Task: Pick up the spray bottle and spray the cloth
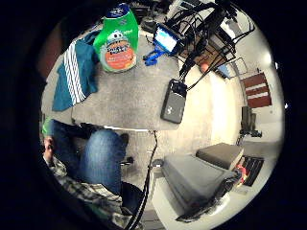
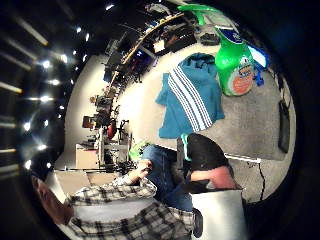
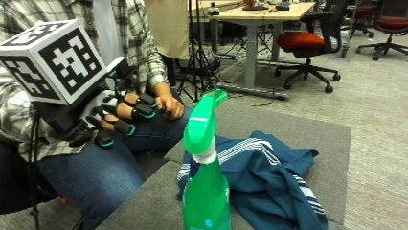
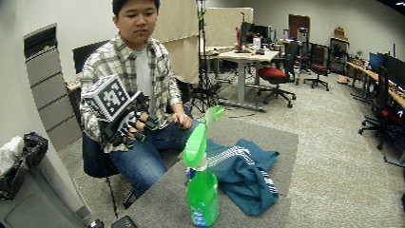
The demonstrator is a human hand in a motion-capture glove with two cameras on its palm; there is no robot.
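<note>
Outside view showed a seated person w/ the gloved right hand (image 3: pixel 118 117) raised off the tabletop (image 3: pixel 319 139), above the lap, fingers (image 3: pixel 124 128) loosely curled and holding nothing. Bare left hand (image 3: pixel 169 105) rested on the thigh just behind it, fingers relaxed; the two hands were close, but contact couldn't be told. Green spray bottle (image 3: pixel 205 191) stood upright near the front edge of the grey tabletop, nozzle up top, well apart from the right hand. Teal cloth (image 3: pixel 267 177) w/ white stripes lay crumpled on the tabletop right behind and beside the bottle, prob. touching its base, though the contact pt was hidden. Wide outside view: same layout, bottle (image 4: pixel 202 190) upright, cloth (image 4: pixel 244 173) bunched beside it, right hand (image 4: pixel 133 126) held up by the person's torso. Little finger side palm view looked down on the bottle (image 1: pixel 116 40) and cloth (image 1: pixel 76 72), plus a small dark device (image 1: pixel 173 106) w/ cable lying on the tabletop further along.
</note>
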